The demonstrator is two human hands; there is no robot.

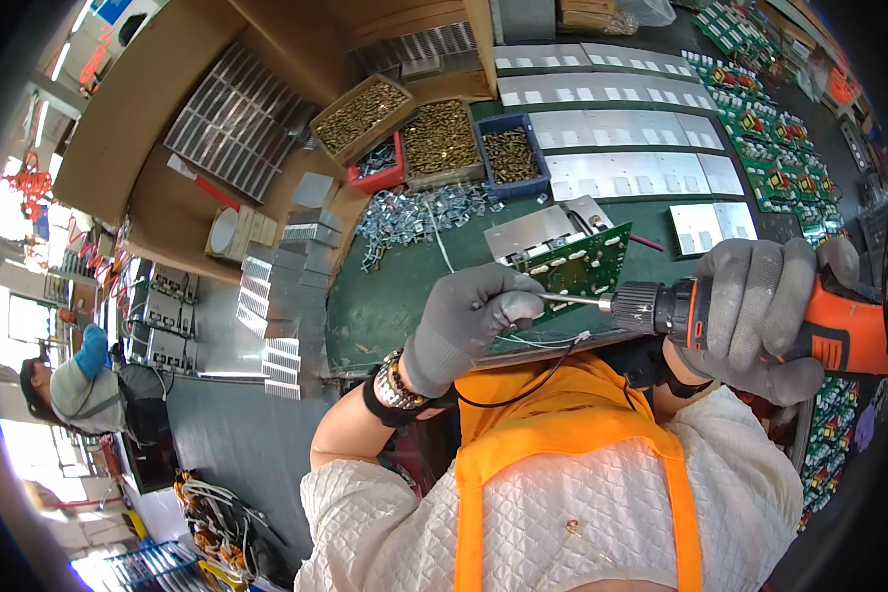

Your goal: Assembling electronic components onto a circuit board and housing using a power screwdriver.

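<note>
White light pours through the windows [28, 318] on the left, so strong they burn out to blank patches, while the bench [385, 308] sits in softer, dimmer light. The plates [617, 129] give a pale sheen. The drill [844, 331] looks fairly crisp; the far left softens. Edges bow outward, and the corners fall black.

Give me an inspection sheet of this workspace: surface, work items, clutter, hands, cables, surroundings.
Surface: green bench, partly covered
Work items: driver; circuit board, tilted
Clutter: loose clips heaped near a blue tray of screws
Hands: left hand pinches at the tip of the bit; right hand grips the driver
Cables: white wire on the bench; black cord over the apron
Surroundings: open carton holding heatsinks; another person far left
</note>
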